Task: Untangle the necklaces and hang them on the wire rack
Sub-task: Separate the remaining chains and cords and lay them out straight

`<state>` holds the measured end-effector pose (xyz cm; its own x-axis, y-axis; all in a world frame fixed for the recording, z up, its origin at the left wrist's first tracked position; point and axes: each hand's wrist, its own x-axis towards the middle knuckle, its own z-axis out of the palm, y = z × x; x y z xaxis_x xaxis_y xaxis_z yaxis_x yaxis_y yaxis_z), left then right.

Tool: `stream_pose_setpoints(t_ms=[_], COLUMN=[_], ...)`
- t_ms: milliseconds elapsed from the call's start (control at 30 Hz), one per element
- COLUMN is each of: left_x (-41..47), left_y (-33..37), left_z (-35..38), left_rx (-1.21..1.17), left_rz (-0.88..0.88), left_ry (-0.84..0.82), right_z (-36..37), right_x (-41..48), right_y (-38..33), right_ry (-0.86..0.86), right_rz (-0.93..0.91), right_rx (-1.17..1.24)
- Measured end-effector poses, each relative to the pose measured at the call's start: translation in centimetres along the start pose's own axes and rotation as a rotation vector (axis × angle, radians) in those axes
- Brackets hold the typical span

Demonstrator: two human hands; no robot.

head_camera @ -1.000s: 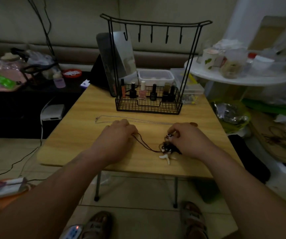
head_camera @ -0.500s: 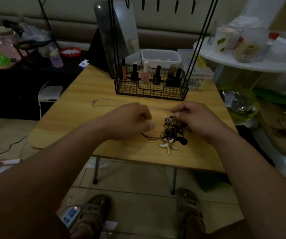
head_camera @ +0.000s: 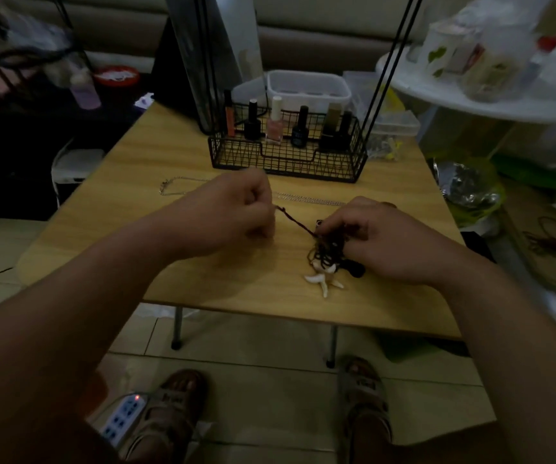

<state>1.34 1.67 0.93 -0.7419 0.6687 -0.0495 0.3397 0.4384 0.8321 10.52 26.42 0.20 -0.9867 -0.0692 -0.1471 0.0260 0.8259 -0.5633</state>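
A tangled bunch of dark cord necklaces (head_camera: 328, 249) lies on the wooden table (head_camera: 156, 162), with white tooth-shaped pendants (head_camera: 324, 282) and a black bead at its near side. My right hand (head_camera: 380, 239) pinches the top of the tangle. My left hand (head_camera: 233, 212) is closed on one dark cord end, which runs taut to the tangle. A thin silver chain (head_camera: 306, 197) lies stretched across the table behind my hands. The black wire rack (head_camera: 288, 155) stands at the table's far side; its hooks are out of view above.
Several nail polish bottles (head_camera: 274, 123) stand in the rack's basket. A mirror (head_camera: 202, 55) and plastic boxes sit behind it. A cluttered white shelf (head_camera: 490, 102) is at the right. A power strip (head_camera: 120, 418) lies on the floor by my feet.
The view has tilted down and closer. My left hand lifted off the table and pulled a cord end up and left, drawing it taut. My right hand shifted onto the tangle.
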Motion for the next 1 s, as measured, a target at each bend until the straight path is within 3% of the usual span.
stream_pose_setpoints(t_ms=[167, 333, 600, 833, 933, 1000], left_x=[-0.4, -0.9, -0.6, 0.9, 1.4, 1.2], left_y=[-0.4, -1.3, -2.6, -1.8, -1.6, -1.1], left_z=[-3.1, -5.3, -3.6, 1.9, 2.8, 2.5], left_rx=[-0.099, 0.206, 0.589, 0.666, 0.663, 0.505], left_rz=[-0.029, -0.097, -0.066, 0.156, 0.152, 0.094], left_ry=[0.089, 0.142, -0.048, -0.025, -0.012, -0.002], right_z=[0.1, 0.0, 0.6, 1.3, 1.6, 1.3], right_x=[0.3, 0.4, 1.0, 1.7, 2.0, 1.9], right_y=[-0.1, -0.2, -0.8, -1.8, -2.2, -2.4], right_ry=[0.020, 0.024, 0.098, 0.096, 0.105, 0.118], right_rz=[0.002, 0.010, 0.013, -0.056, -0.076, -0.060], right_rx=[-0.075, -0.079, -0.087, -0.209, -0.240, -0.151])
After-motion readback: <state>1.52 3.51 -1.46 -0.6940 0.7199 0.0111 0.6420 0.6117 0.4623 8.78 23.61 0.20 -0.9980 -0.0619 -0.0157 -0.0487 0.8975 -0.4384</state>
